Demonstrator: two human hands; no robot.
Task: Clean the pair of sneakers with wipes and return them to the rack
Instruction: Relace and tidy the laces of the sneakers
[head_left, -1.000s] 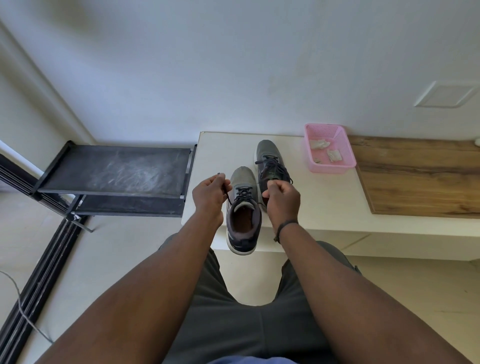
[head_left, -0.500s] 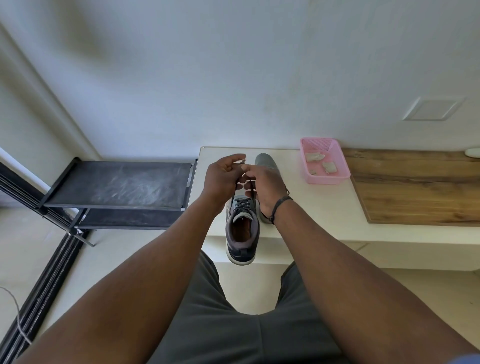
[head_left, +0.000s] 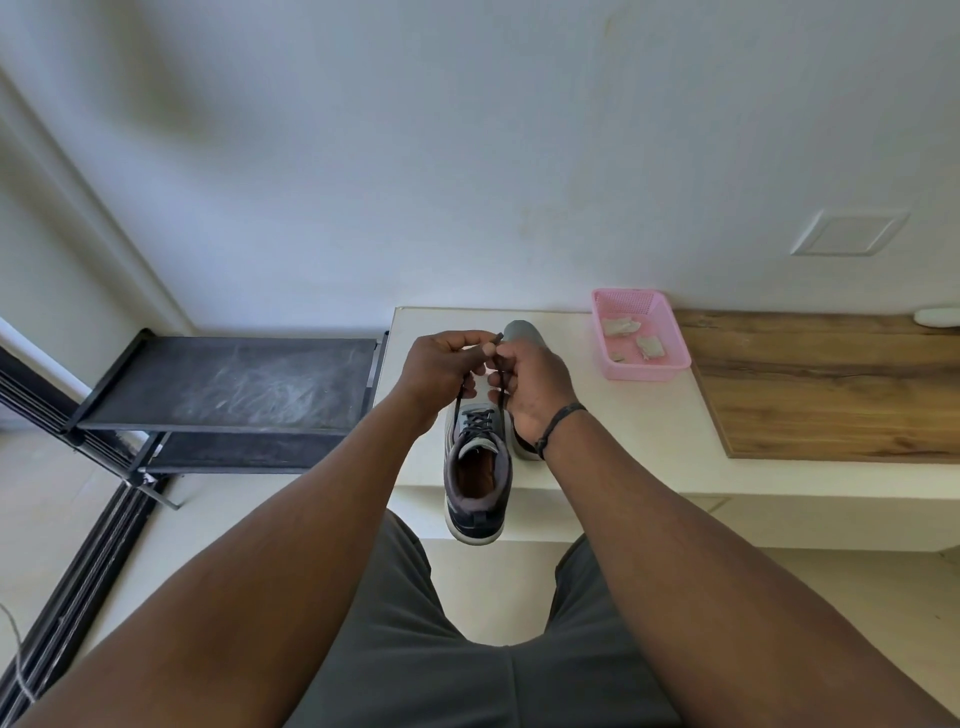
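A grey sneaker (head_left: 477, 470) stands on the white ledge (head_left: 618, 431), its heel hanging over the front edge toward me. My left hand (head_left: 439, 371) and my right hand (head_left: 532, 382) meet above its toe, each pinching a dark lace (head_left: 459, 402) end pulled up from the eyelets. The second grey sneaker (head_left: 521, 332) lies behind, mostly hidden by my right hand. The black shoe rack (head_left: 234, 384) stands to the left of the ledge, its top shelf bare and dusty.
A pink basket (head_left: 644, 366) with several used wipes sits on the ledge at the right of the shoes. A wooden board (head_left: 831, 389) covers the ledge further right. My knees are below the ledge's front edge.
My hands rose from either side of the sneaker and came together above its toe, drawing the lace ends up and inward. The camera view tilted slightly upward.
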